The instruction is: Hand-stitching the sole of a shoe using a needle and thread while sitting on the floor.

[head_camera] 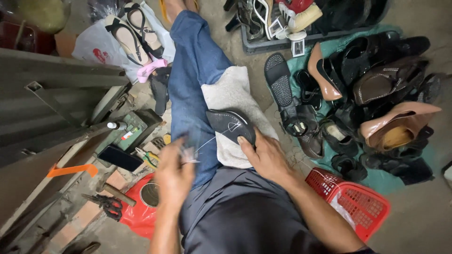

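I see the dark shoe (230,125) lying sole-up on a grey-white towel (235,101) spread over the thigh of my blue-jeaned leg (188,80) — the cloth looks there to pad the leg and keep the shoe from sliding. My right hand (266,155) sits at the shoe's near end, fingers pressed down on its edge, pinning it flat rather than gripping round it. A thin pale thread (212,138) runs from the sole across to my left hand (175,171), which is blurred; it looks closed round the thread's end, drawn taut away from the shoe, but I cannot tell whether a needle is in it.

Outward of the left hand, on the ground, lie pliers with green handles (147,157), a black phone (120,157), a round tin on a red bag (141,207), scissors (109,205) and a hammer (115,193) — all close by. Beyond the right hand, a red plastic basket (351,202) stands just beside my forearm, and farther off a heap of shoes (376,94) covers a green sheet.
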